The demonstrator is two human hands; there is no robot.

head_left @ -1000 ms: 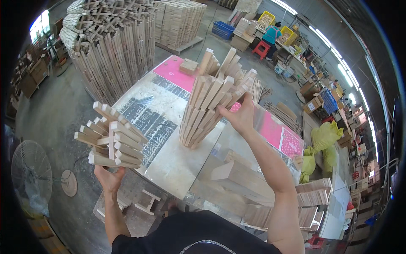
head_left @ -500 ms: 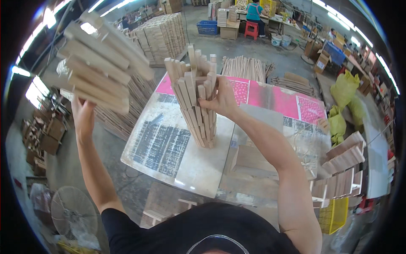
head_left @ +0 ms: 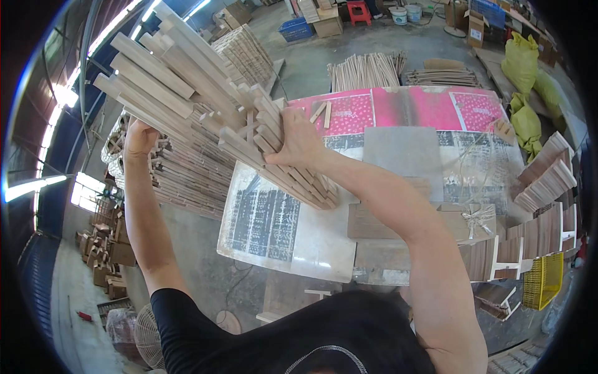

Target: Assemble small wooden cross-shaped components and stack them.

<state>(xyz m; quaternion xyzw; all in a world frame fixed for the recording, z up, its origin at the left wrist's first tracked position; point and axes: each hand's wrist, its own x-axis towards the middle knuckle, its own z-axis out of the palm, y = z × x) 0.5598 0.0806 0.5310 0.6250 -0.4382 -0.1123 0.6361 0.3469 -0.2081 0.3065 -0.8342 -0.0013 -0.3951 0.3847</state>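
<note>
My left hand (head_left: 142, 138) is raised at the upper left, fingers closed under a large bundle of pale wooden sticks (head_left: 163, 81). The sticks slant down to the right. My right hand (head_left: 298, 138) wraps round the top of a second bundle of wooden sticks (head_left: 283, 174), thumb on the near side. This bundle leans left with its foot on the worktable (head_left: 324, 240). The raised sticks reach its top ends; whether they touch it cannot be made out. Two short wooden strips (head_left: 327, 115) lie on the pink sheet just behind my right hand.
A stack of long sticks (head_left: 187, 177) lies left of the table. Beyond the table are thin rods (head_left: 364, 71). Boards (head_left: 389, 221) rest on the table's right half, with brown panels (head_left: 548, 171) and a yellow basket (head_left: 542, 280) further right. Yellow-green sacks (head_left: 520, 65) stand behind.
The bundle under my right hand has gone from nearly upright to leaning left. My left hand's sticks have come closer to its top. The whole view has swung left.
</note>
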